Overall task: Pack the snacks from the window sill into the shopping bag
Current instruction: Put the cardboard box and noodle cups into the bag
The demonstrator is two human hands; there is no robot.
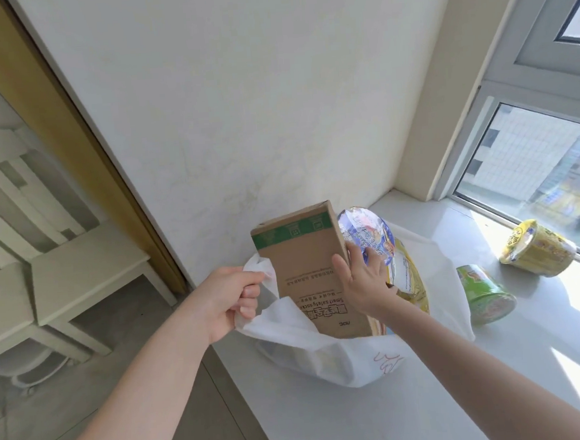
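Observation:
A white shopping bag sits open on the window sill. My left hand grips the bag's left rim and holds it open. A brown cardboard box stands upright, its lower part inside the bag. My right hand holds the box's right edge, thumb on its front and fingers behind it. Behind the box a blue-lidded noodle bowl and a yellow packet stick out of the bag. A green cup and a yellow noodle bowl lie on their sides on the sill to the right.
A white wall rises directly behind the bag. The window runs along the sill's right side. Left of the sill, lower down, stand a white chair and a grey floor.

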